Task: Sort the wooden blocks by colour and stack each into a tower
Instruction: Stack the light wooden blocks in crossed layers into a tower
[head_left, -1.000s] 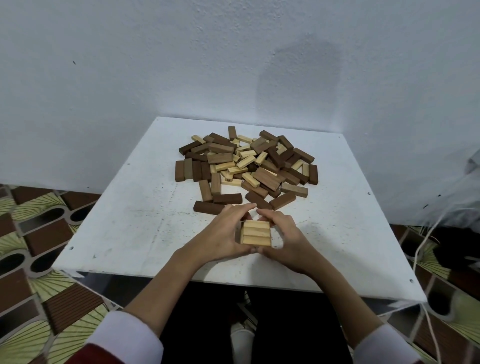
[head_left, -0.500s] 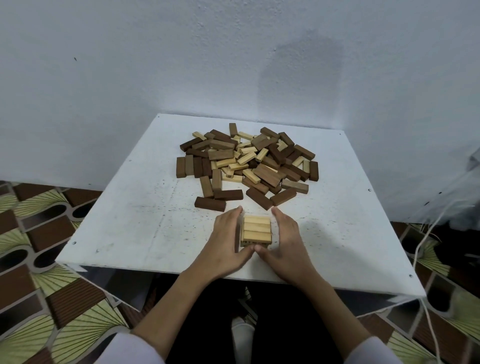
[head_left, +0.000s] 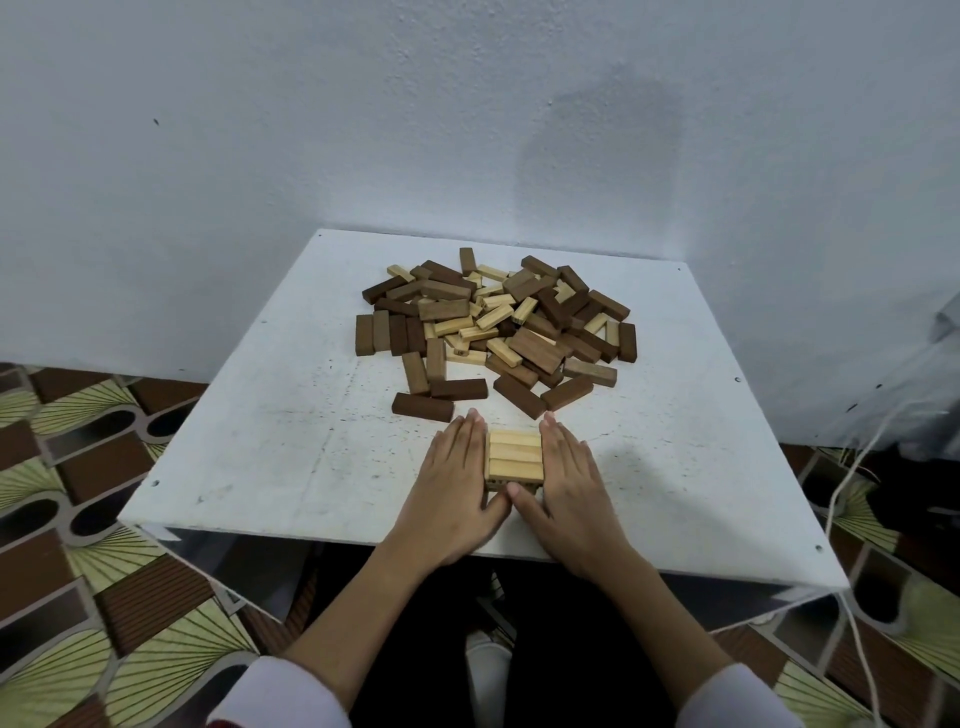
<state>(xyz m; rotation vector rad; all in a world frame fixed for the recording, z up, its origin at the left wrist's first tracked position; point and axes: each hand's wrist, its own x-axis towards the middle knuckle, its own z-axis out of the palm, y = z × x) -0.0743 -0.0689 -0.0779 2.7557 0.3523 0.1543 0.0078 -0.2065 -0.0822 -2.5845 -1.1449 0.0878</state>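
Both hands have flattened since a moment ago, their fingers now straight rather than curled. Nearest, the left hand (head_left: 460, 480) and right hand (head_left: 569, 480) press flat against opposite sides of the light block stack (head_left: 514, 454), thumbs meeting at its near face, on the white table (head_left: 260, 441). Beyond, the mixed pile of blocks (head_left: 493, 332) lies near the wall (head_left: 467, 130).

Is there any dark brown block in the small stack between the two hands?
No, the small stack between the left hand and the right hand shows only light blocks; dark ones lie in the pile.
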